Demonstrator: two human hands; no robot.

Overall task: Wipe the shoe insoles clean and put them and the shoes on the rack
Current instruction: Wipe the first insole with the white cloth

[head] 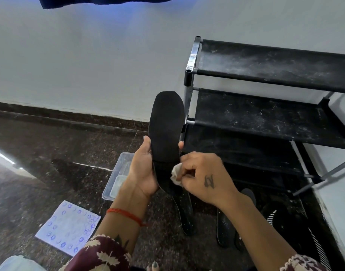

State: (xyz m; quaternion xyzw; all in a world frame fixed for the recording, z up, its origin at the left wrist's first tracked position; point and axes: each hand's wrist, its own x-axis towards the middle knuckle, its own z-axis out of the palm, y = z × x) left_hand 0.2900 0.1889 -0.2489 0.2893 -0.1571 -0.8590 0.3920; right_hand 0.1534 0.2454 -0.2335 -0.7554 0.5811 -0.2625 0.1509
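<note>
Black foam-like insole (pixel 165 132) looks light and bendy, so my left hand (pixel 143 171) grips its heel end by both edges, upright beside the rack (pixel 265 118), while my right hand (pixel 203 177) pinches a white wipe (pixel 176 176) against it

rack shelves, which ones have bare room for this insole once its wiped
The top shelf and middle shelf of the rack show bare, dusty fabric across their visible span. The lower tier behind the right hand is partly hidden. The floor in front is crowded with other insoles and a striped shoe.
</note>
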